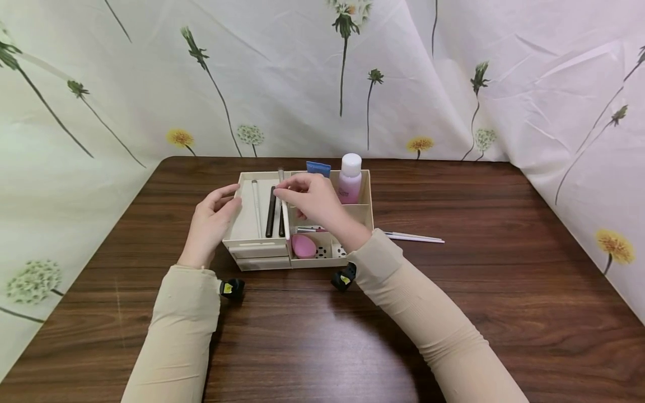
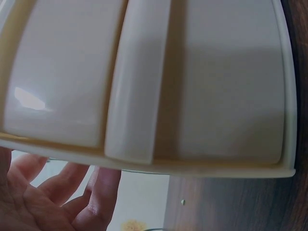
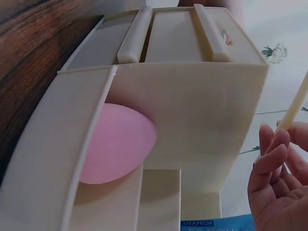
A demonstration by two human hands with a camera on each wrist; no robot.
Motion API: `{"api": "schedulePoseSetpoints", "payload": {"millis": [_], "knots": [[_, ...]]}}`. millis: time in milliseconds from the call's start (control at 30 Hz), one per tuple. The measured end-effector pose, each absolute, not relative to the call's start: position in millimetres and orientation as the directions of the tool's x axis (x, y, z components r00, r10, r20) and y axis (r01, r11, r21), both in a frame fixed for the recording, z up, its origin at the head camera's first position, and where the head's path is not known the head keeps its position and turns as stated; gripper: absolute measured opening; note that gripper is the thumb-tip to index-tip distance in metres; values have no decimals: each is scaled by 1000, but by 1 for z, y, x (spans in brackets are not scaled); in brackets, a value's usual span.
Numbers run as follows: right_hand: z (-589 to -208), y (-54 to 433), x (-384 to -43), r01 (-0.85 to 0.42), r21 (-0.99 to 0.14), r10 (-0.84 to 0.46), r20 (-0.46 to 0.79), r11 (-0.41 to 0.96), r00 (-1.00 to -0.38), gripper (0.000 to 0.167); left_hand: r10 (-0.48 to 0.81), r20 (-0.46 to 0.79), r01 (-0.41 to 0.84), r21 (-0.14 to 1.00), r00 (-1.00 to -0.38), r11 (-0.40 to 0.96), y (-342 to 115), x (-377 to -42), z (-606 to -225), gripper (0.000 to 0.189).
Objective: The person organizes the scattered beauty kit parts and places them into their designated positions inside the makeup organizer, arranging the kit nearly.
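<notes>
A cream desktop organizer (image 1: 245, 221) stands on the table, with makeup tools in it. My left hand (image 1: 210, 224) rests at its left side, fingers loosely bent along the wall; in the left wrist view these fingers (image 2: 103, 197) show beyond the drawer fronts. Over the top tray, my right hand (image 1: 314, 200) pinches a slim makeup brush by its pale handle (image 3: 294, 106), held upright. Beneath it in the tray lie a white-handled brush (image 1: 257, 207) and two dark sticks, one dark stick (image 1: 270, 215) plainly visible.
A pink sponge (image 1: 304, 246) sits in the front compartment. Behind stand a white-capped pink bottle (image 1: 351, 182) and a blue packet (image 1: 318, 168). White-handled brushes (image 1: 418, 238) lie on the table to the organizer's right. A flowered cloth (image 1: 302, 84) hangs behind the table.
</notes>
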State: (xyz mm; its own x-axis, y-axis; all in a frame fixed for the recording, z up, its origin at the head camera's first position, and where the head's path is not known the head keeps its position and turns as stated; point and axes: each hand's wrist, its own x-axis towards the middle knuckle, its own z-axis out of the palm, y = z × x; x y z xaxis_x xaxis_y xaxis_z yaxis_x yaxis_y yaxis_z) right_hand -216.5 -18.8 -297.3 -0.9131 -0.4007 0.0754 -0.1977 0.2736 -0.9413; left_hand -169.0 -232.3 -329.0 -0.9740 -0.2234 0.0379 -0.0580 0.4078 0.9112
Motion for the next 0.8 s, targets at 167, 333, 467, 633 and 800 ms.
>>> {"api": "schedulePoseSetpoints", "payload": {"millis": [167, 333, 467, 633, 800], "knots": [[-295, -29, -221, -220, -909, -415, 58, 355, -908, 18, -218, 32, -62, 910, -975, 410, -233, -169, -329, 49], [-295, -37, -225, -268, -860, -403, 81, 433, -911, 19, -213, 23, -68, 909, -977, 411, -232, -168, -327, 50], [-298, -41, -228, -312, -815, -395, 112, 489, -912, 20, -211, 18, -72, 910, -977, 408, -231, -168, -327, 50], [-302, -42, -230, -348, -778, -389, 145, 523, -910, 19, -208, 18, -68, 914, -978, 399, -232, -168, -329, 49], [-305, -43, -231, -377, -753, -391, 174, 539, -904, 19, -213, 18, -69, 916, -977, 394, -233, -168, -328, 50]]}}
